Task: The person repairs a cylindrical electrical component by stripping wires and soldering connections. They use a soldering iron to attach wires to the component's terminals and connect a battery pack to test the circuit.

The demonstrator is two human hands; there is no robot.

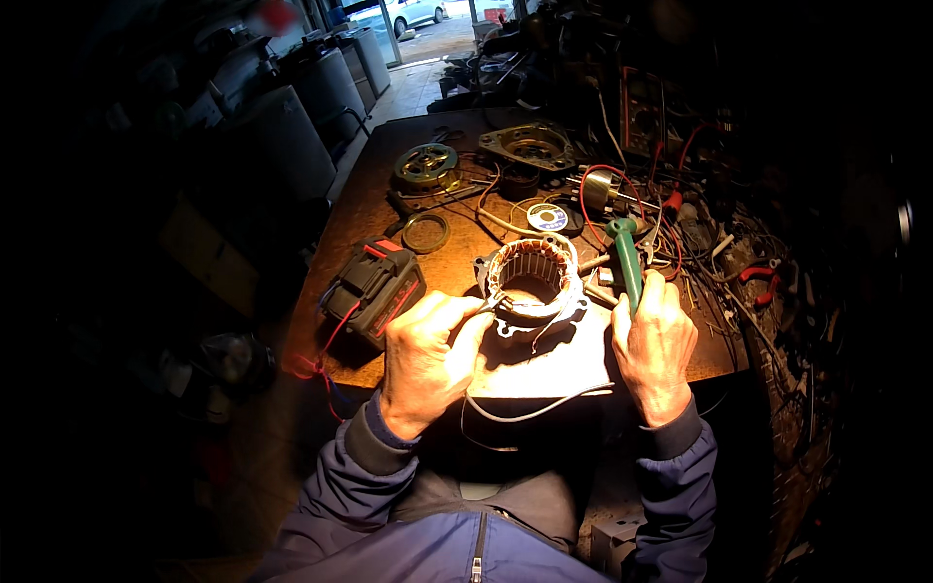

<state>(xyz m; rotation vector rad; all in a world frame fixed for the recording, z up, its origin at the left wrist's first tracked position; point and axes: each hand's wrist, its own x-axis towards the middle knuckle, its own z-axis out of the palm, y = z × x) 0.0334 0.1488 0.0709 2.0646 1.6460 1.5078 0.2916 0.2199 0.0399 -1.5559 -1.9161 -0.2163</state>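
A stator [533,277] with copper windings round its inner rim stands on the bench, brightly lit. My left hand [434,350] is at its near left edge, thumb and fingers pinched together. A small dark tip shows between the fingertips at the windings; its kind I cannot make out. On the other side, my right hand [656,340] is closed round the handle of a green hammer-like tool [630,260]. Its head points up and away from me, to the right of the stator and apart from it.
A black and red battery pack [374,291] with wires lies left. Farther back are a metal ring [426,233], a pulley-like wheel [426,165], a housing cover [530,146], a spool [547,217] and a rotor [601,188]. Loose wires and red-handled pliers [761,282] clutter the right side.
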